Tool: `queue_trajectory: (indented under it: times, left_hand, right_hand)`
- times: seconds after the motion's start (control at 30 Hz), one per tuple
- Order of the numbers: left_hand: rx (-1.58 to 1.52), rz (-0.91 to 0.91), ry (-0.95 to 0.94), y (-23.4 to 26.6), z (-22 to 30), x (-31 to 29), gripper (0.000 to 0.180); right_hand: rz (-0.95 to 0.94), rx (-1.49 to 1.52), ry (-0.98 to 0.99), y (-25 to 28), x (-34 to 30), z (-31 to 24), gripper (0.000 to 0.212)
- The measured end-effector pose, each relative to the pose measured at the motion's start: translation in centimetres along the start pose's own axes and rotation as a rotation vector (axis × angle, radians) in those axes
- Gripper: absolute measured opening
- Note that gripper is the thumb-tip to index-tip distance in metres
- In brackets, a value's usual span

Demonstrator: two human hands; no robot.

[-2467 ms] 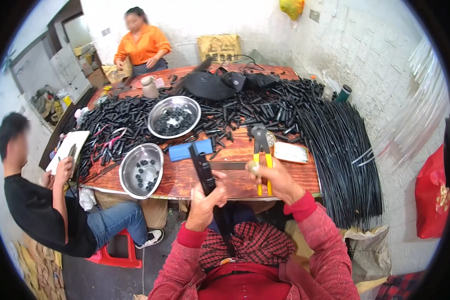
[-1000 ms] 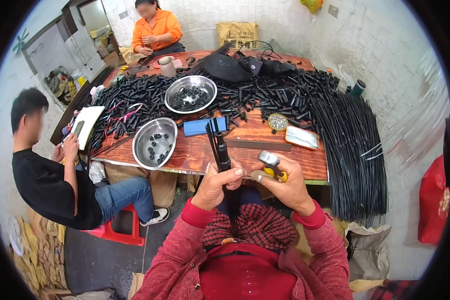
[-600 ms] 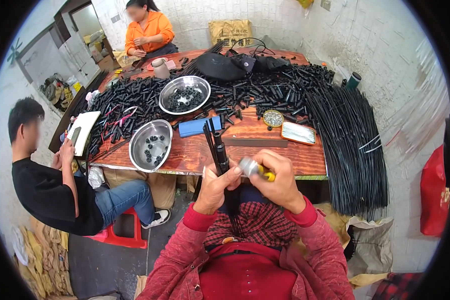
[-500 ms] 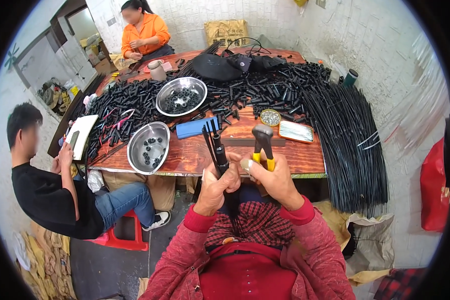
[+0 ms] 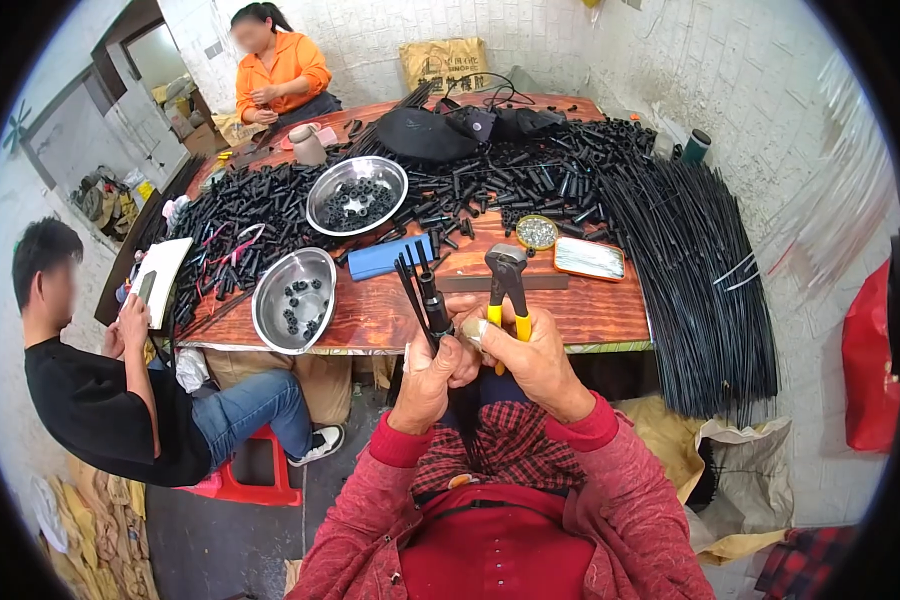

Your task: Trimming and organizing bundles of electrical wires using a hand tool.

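Closed around a black tube-like piece (image 5: pixel 432 300) is my left hand (image 5: pixel 428 382), which also grips several thin black rods (image 5: pixel 410 300) pointing up beside it. The rods' lower ends hang toward my lap. My right hand (image 5: pixel 542 362) is wrapped round the yellow handles of end-cutting pincers (image 5: pixel 507 268), whose dark head points up, away from the tube. A pale covering shows on my right thumb, which is close to the left fingers. Whether a small part sits between the thumb and fingers is hidden.
Black tube pieces heap over the wooden table (image 5: pixel 370 325). Two metal bowls (image 5: pixel 262 310), a blue case (image 5: pixel 390 257), a round tin (image 5: pixel 537 232) and a tray of thin pins (image 5: pixel 590 258) stand nearby. Long black rods (image 5: pixel 695 300) overhang the right edge. Two people sit left and far.
My right hand has moved left, closer to the left hand. The pincers have turned, so a wider gap shows between their handles. My left hand stays nearly in place.
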State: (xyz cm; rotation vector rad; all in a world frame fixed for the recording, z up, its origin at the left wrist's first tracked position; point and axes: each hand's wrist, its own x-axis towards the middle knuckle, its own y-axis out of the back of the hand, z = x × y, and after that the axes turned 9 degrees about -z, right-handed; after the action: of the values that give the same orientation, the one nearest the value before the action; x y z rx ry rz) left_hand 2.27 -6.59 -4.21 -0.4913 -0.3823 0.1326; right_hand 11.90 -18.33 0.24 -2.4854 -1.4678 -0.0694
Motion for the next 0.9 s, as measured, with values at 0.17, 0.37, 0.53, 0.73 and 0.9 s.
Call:
queue_trajectory:
  times: [0.17, 0.37, 0.53, 0.73, 0.9]
  left_hand:
    - [0.015, 0.020, 0.004, -0.1, 0.0, 0.0, 0.062]
    - [0.005, 0.007, 0.006, -0.2, 0.1, 0.0, 0.061]
    - [-0.011, -0.024, -0.021, -0.1, -0.1, 0.0, 0.058]
    - [-0.026, 0.010, -0.001, -0.3, 0.0, -0.1, 0.061]
    - [-0.024, -0.010, 0.001, -0.1, 0.1, -0.1, 0.061]
  right_hand:
    - [0.007, -0.024, -0.001, -0.1, -0.1, -0.3, 0.018]
    - [0.006, -0.027, 0.001, -0.2, -0.2, -0.7, 0.016]
    - [-0.005, -0.042, -0.021, -0.2, -0.2, -1.2, 0.014]
    - [-0.037, 0.024, -0.035, -0.3, -0.3, -1.5, 0.013]
    - [-0.012, -0.042, -0.019, -0.1, -0.2, -1.1, 0.013]
